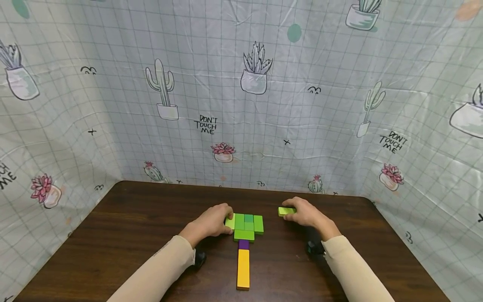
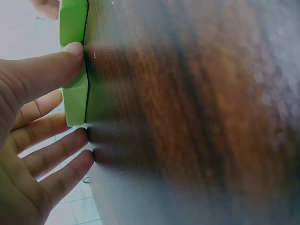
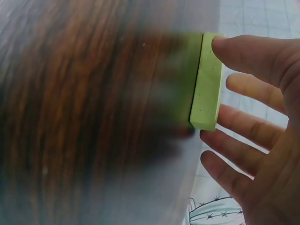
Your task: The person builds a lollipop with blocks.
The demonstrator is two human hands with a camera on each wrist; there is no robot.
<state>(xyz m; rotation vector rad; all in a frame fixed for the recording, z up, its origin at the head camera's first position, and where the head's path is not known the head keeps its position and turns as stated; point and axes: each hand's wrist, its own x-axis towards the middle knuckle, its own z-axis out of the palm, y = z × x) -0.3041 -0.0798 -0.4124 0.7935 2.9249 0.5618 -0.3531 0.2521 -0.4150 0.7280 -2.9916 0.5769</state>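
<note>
Near the table's middle lies a flat arrangement of wooden blocks. At its left end my left hand (image 1: 212,221) pinches a light green block (image 1: 229,223) between thumb and fingers; it lies against a green block (image 1: 239,221). A teal-green block (image 1: 249,219) and another green block (image 1: 258,224) stand to the right, with a green block laid crosswise (image 1: 243,236) below. Beneath that come a purple block (image 1: 243,244) and a long yellow block (image 1: 243,268). Off to the right, my right hand (image 1: 306,214) grips a yellow-green block (image 3: 207,84) resting on the tabletop, apart from the others.
The brown wooden table (image 1: 124,230) has rounded far corners. A pale gridded curtain (image 1: 226,96) printed with cacti and other potted plants hangs behind it and along both sides. A dark wrist device (image 1: 315,248) sits beneath the right wrist.
</note>
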